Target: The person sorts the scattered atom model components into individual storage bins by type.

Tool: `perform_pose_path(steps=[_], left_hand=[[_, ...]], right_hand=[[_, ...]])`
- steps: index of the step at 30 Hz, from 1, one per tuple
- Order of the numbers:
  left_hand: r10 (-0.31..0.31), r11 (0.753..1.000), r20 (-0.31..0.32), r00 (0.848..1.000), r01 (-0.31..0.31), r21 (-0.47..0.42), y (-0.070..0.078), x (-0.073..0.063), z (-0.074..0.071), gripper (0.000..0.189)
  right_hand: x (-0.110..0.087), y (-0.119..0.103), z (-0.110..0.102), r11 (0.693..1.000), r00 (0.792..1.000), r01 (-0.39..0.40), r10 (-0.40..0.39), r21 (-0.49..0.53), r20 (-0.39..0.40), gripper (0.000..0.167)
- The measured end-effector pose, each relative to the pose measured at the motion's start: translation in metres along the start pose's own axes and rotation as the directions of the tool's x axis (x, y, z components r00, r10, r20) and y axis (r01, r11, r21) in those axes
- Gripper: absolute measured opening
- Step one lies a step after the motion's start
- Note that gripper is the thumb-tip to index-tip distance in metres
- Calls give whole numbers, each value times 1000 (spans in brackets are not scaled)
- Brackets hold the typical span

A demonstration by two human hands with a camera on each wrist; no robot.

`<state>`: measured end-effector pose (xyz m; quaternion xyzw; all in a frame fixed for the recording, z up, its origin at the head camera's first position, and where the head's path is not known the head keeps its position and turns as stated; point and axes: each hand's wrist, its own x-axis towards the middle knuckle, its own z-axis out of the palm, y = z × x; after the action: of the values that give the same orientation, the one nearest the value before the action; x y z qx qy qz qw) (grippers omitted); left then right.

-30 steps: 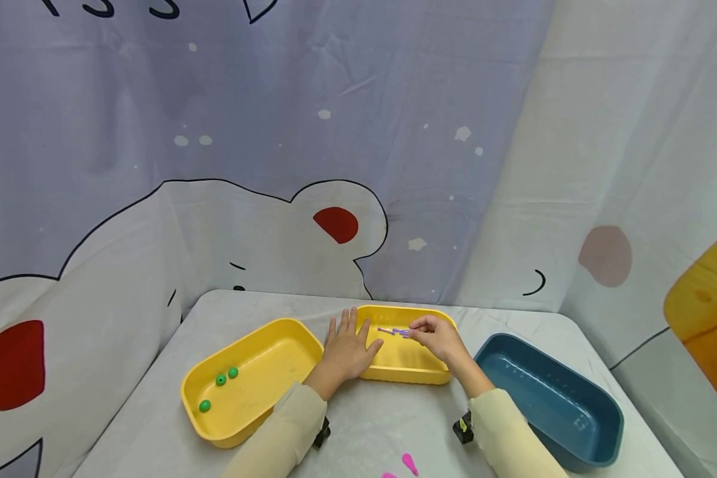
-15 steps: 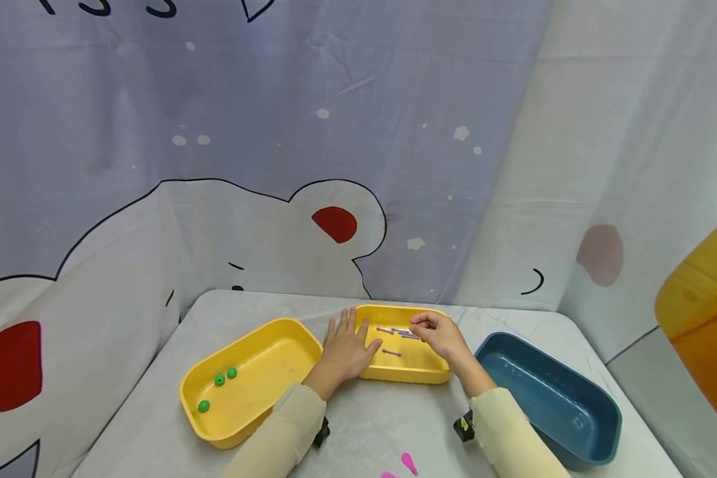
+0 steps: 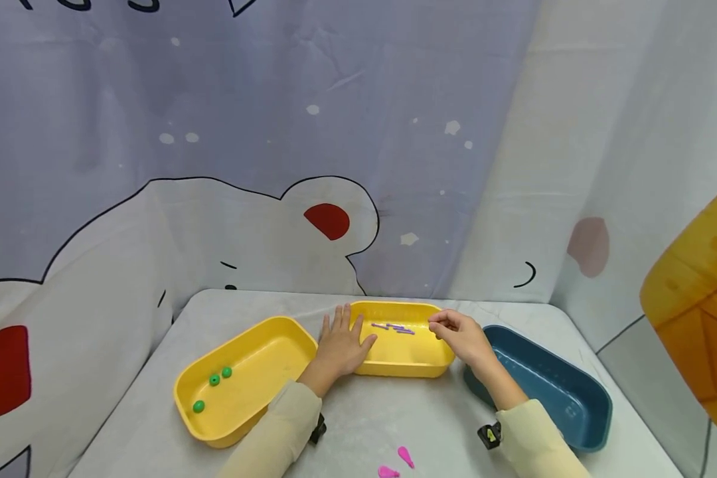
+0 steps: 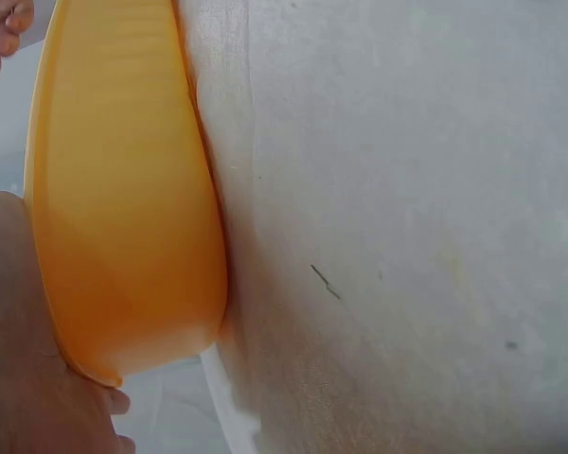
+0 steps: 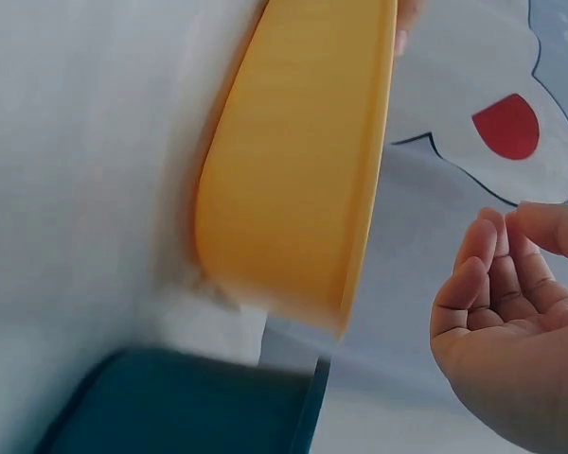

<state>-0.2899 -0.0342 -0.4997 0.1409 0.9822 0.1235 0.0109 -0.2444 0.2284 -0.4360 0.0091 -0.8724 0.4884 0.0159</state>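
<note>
My left hand (image 3: 339, 348) rests on the left end of the middle yellow tray (image 3: 401, 369), fingers spread and straight. Several thin purple sticks (image 3: 403, 332) lie together inside that tray. Over the tray's right end is my right hand (image 3: 461, 335), with thumb and fingertips close together and fingers loosely bent. I see nothing held between them in the right wrist view, where the right hand (image 5: 511, 312) shows beside the yellow tray (image 5: 293, 161). In the left wrist view, the left hand (image 4: 24, 350) touches the corner of the yellow tray (image 4: 123, 189).
A second yellow tray (image 3: 275, 355) stands to the left, with green balls (image 3: 215, 380) inside. The blue tray (image 3: 573, 392) is at the right, partly behind my right forearm. Two pink drop-shaped pieces (image 3: 405, 457) lie on the white tabletop (image 3: 352, 425) in front.
My right hand has moved right, away from the purple sticks. One stick lying apart near the tray's front half a second ago is no longer visible. My left hand stays on the tray.
</note>
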Motion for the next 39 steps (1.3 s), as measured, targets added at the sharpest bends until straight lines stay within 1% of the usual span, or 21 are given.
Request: perform_pose_path(steps=[4, 9, 16, 19, 25, 34, 37, 39], left_hand=[[7, 1000, -13, 1000, -7, -1, -1, 0, 0, 74], [8, 1000, -20, 1000, -8, -6, 0, -1, 1, 74], [3, 1000, -13, 1000, -3, -8, 1, 0, -2, 75], [3, 1000, -17, 1000, -3, -23, 1, 0, -4, 73], [-5, 998, -12, 1000, 4, -58, 3, -1, -6, 73], [-15, 994, 0, 1000, 15, -109, 5, -1, -10, 73], [-13, 993, 2, 1000, 13, -120, 3, 0, -10, 74], [-9, 991, 3, 1000, 10, -133, 2, 0, -11, 75]], right_hand=[[-10, 7, -14, 1000, 1000, 1, -1, -24, -21, 24], [-23, 19, -32, 993, 998, 20, -26, -113, -49, 27], [-42, 32, -55, 966, 992, 71, -94, -247, -85, 32], [-51, 37, -63, 956, 988, 89, -121, -279, -100, 36], [-72, 47, -78, 946, 985, 75, -119, -315, -122, 44], [-96, 54, -93, 926, 975, 82, -151, -368, -163, 45], [-103, 60, -98, 912, 973, 79, -158, -403, -167, 50], [-107, 65, -101, 896, 973, 74, -161, -439, -165, 54]])
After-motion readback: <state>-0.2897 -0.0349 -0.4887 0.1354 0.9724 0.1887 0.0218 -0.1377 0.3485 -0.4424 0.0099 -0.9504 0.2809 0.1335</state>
